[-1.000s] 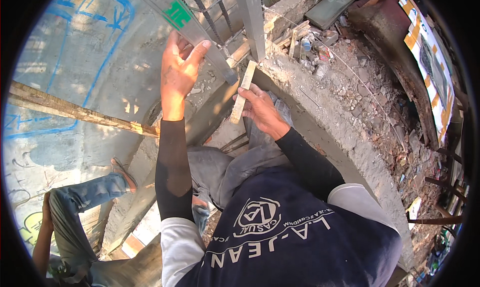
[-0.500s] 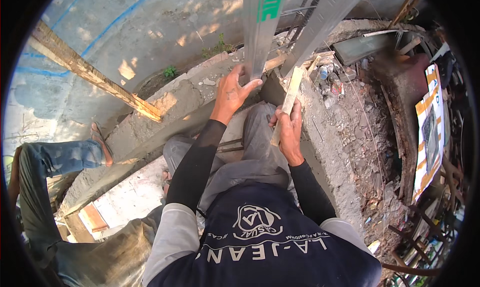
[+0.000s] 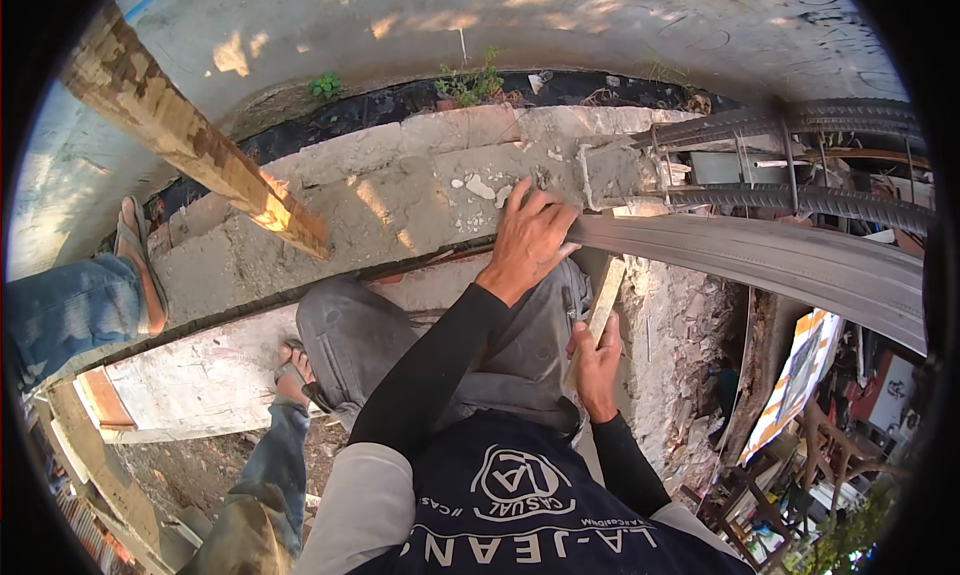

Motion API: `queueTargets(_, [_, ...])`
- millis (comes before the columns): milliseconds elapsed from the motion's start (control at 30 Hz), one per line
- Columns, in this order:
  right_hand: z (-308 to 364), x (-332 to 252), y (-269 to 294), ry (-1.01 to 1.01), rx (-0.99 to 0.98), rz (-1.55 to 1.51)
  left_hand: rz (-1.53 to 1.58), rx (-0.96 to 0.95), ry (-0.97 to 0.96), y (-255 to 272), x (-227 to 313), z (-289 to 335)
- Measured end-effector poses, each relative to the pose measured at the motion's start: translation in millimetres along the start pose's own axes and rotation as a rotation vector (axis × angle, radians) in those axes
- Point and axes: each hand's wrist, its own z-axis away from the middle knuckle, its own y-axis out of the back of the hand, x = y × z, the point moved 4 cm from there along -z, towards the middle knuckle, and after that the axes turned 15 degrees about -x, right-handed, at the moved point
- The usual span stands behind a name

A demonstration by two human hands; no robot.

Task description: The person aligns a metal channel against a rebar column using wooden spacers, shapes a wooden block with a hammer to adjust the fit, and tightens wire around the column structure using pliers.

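Grasping wooden strip (image 3: 605,298) low in right hand (image 3: 598,363), leaving upper end free just beside metal profile (image 3: 750,255); touching profile's end with left hand (image 3: 530,237), probably for steadiness, impossible to see whether clasping.

The main support is a rough grey concrete ledge (image 3: 210,267), running obliquely from the left side toward the upper right. Its top face is uneven and marked by patches of sunlight. The lower end of a timber post (image 3: 190,135) bears on the ledge, with the post tilted. Pale, loose chips (image 3: 481,188) are scattered on the surface to the right of the post. A co-worker's sandalled foot (image 3: 143,270) rests on the left portion. Below the ledge lies a whitish panel (image 3: 210,375); an orange-brown wooden piece (image 3: 105,399) is positioned at its left end.
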Motion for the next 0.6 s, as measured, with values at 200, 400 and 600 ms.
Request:
queueTargets(200, [-2.2,55.9,6.3,-0.161,0.053,0.169,0.029,-0.017,-0.007,-0.9,-3.4,-5.8])
queueTargets(400, [-7.6,58.7,0.2,-0.186,0.099,0.087,0.086,0.019,-0.017,-2.4,-8.9,-4.7])
queueTargets(600, [-9.5,48.4,-5.8,-0.158,0.136,0.117,0.099,0.019,-0.034,-2.1,-10.9,-1.7])
